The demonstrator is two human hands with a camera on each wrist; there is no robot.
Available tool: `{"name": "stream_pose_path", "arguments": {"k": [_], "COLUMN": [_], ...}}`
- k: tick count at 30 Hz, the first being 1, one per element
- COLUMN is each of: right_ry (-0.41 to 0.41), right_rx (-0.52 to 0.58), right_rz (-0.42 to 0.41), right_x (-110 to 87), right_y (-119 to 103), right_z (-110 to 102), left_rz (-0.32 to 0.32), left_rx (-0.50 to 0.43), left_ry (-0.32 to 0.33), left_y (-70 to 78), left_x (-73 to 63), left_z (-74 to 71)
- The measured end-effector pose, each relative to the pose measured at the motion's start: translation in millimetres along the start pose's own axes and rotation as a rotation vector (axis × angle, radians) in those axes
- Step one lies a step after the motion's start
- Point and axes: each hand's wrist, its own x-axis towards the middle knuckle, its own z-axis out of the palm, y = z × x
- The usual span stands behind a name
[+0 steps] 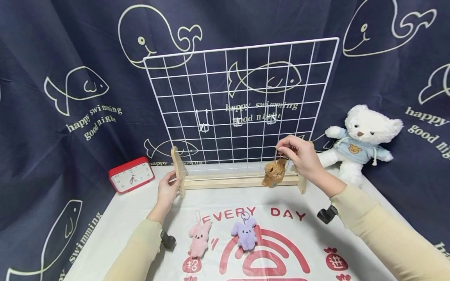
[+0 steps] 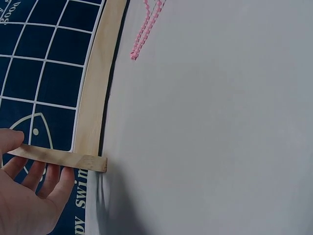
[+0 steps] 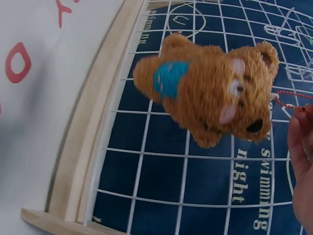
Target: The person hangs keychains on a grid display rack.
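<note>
My right hand (image 1: 299, 154) pinches the red cord (image 3: 293, 100) of a brown plush bear keychain (image 1: 274, 173), which hangs in front of the lower right of a white wire grid (image 1: 225, 136). In the right wrist view the bear (image 3: 205, 93) shows a blue patch on its body. My left hand (image 1: 169, 187) grips the left wooden foot (image 1: 178, 171) of the grid's stand; in the left wrist view, thumb and fingers lie on either side of that wooden piece (image 2: 63, 157). Three white hooks hang on the grid, the left one (image 1: 204, 127) lowest.
A pink plush keychain (image 1: 199, 239) and a purple one (image 1: 246, 235) lie on the white printed cloth (image 1: 281, 203) in front. A red clock (image 1: 131, 175) stands left of the grid. A white teddy bear (image 1: 362, 134) in a blue hoodie sits at the right.
</note>
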Motion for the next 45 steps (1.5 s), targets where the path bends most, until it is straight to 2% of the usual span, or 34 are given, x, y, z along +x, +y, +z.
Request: {"name": "stream_pose_path", "arguments": {"k": [6,11,16,34,45], "right_ry": [-0.01,0.024,0.04,0.107,0.125], "right_rx": [-0.012,-0.016,-0.05,-0.059,-0.024], "right_rz": [0.013,-0.012,-0.036,-0.053,0.002], "right_x": [11.7,21.4,28.3,47.1,58.5], "right_y": [-9,-17,-16,-16,-20], "right_z": [-3,-9,-12,-18,-15], "left_rz": [0.003,0.009,0.01,-0.007,-0.002], "left_rx": [-0.002,0.003,-0.002,-0.009,-0.014], "left_ry": [-0.001,-0.007,-0.007,-0.01,-0.007], "left_y": [-0.6,-0.4,0.2,-0.4,-0.6], "left_x": [0.0,0.4,0.5,-0.5,-0.7], "left_z": [-1.4,-1.5,-0.9,-1.3,-0.8]}}
